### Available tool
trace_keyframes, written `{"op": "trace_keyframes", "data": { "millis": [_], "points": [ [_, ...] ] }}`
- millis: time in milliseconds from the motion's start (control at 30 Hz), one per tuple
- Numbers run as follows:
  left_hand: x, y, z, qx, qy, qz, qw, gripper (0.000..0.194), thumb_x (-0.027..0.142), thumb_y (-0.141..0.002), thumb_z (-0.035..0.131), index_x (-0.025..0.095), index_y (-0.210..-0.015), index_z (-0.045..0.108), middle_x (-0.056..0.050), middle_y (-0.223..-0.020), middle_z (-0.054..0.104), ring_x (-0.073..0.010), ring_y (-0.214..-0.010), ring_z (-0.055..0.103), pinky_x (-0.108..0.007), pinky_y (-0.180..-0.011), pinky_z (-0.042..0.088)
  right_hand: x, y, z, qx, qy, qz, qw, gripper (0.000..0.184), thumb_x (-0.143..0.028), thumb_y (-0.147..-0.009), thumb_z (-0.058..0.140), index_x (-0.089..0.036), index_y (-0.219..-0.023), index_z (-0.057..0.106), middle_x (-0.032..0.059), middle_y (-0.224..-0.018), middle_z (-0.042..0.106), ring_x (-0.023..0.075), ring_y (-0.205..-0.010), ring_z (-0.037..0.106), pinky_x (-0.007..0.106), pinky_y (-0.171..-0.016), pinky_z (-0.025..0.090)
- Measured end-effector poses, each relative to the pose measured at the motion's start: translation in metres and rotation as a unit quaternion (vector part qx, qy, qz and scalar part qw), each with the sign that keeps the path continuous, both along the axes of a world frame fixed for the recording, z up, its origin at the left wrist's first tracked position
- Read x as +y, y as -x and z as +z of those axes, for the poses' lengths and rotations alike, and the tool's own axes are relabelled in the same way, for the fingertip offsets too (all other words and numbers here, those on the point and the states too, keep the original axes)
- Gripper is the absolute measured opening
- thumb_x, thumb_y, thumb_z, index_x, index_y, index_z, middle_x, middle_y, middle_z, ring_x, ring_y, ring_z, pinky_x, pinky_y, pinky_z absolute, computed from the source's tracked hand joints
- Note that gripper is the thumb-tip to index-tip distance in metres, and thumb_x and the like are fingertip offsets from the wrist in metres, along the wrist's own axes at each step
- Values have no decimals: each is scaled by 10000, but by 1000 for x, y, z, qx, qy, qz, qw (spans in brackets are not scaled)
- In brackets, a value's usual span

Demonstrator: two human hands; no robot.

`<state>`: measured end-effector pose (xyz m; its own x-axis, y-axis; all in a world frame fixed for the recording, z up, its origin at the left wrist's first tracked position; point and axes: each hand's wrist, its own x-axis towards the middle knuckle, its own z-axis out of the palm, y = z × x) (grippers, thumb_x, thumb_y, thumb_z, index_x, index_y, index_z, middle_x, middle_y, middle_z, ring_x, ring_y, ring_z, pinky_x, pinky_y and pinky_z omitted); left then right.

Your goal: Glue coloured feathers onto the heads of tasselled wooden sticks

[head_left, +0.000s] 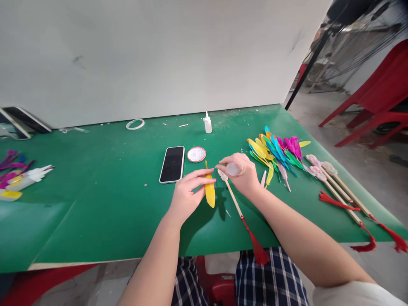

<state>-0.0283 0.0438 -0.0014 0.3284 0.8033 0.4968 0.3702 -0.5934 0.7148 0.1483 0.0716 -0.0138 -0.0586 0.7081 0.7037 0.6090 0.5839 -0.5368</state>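
My left hand [190,192] pinches a yellow feather [210,193], its quill pointing away from me. My right hand [244,176] is closed around a small white glue bottle [233,169], whose round base faces me. The bottle's nozzle end is close to the feather's upper part; I cannot tell whether they touch. Between my hands and partly under the right one lies a wooden stick [234,197] with a pale, lumpy head and a red tassel [259,251] hanging over the table edge.
A pile of coloured feathers [276,148] lies right of my hands, beside several tasselled sticks [338,191]. A phone [172,165], a round lid [196,154], a second white bottle [208,124] and a tape ring [135,124] lie beyond. More feathers [19,178] are far left.
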Motion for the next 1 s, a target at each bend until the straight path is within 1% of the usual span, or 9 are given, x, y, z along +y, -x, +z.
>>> {"op": "trace_keyframes", "data": {
  "millis": [167,233,300,367,467,600,700,800,1000],
  "points": [
    [0,0,0,-3,1,3,1000,197,92,-775,548,212,-846,687,-50,-1056,650,-160,-953,615,-308,-811,525,1,-2,0,-55,-10,26,998,120,-283,-758,611,-208,-666,594,-1,-635,628,139,-629,546,304,-673,401],
    [-1,0,1,-9,2,7,1000,197,91,-776,550,214,-849,685,-49,-1062,647,-158,-959,611,-304,-816,522,0,-3,2,-15,22,15,1000,130,-298,-747,616,-206,-659,586,5,-650,624,142,-635,546,300,-660,408],
    [-3,1,2,-18,1,5,1000,200,86,-776,551,216,-853,683,-47,-1067,645,-155,-964,608,-298,-820,519,-1,-4,6,77,84,9,993,118,-323,-728,628,-210,-726,593,0,-680,617,135,-627,544,287,-630,423],
    [-6,1,4,-27,-6,-8,1000,204,79,-775,551,216,-853,681,-45,-1069,645,-154,-962,610,-290,-815,521,0,-6,11,182,149,28,972,226,-343,-707,639,-225,-894,592,-14,-707,604,123,-613,539,275,-608,438],
    [-12,-3,8,-23,-23,-42,999,210,63,-773,548,213,-833,682,-41,-1057,652,-147,-940,620,-270,-791,528,3,-12,17,320,204,55,923,424,-387,-693,632,-234,-1079,550,-11,-763,608,115,-622,549,274,-606,456],
    [-17,-15,7,10,-74,-65,995,241,47,-790,512,212,-832,683,-46,-1014,673,-138,-898,635,-261,-765,533,10,-22,19,428,234,60,871,385,-502,-721,550,-187,-931,623,53,-863,645,160,-757,603,304,-665,476],
    [-17,-23,3,27,-118,-68,990,238,46,-793,505,203,-825,681,-58,-981,686,-147,-890,639,-288,-774,534,13,-27,19,440,234,43,866,439,-591,-733,470,-185,-784,630,59,-825,646,174,-776,607,298,-644,475],
    [-16,-27,-2,34,-130,-74,988,235,38,-787,509,198,-821,677,-60,-976,689,-151,-898,637,-300,-778,532,16,-30,16,436,248,16,865,531,-679,-716,401,-187,-654,594,45,-700,611,137,-603,565,274,-516,428],
    [-17,-28,-5,24,-124,-80,989,245,12,-768,519,196,-819,672,-60,-989,684,-155,-906,633,-302,-776,530,20,-34,8,396,285,11,873,637,-781,-682,283,-219,-735,579,-6,-498,483,93,-377,380,265,-375,279]
  ]
}}
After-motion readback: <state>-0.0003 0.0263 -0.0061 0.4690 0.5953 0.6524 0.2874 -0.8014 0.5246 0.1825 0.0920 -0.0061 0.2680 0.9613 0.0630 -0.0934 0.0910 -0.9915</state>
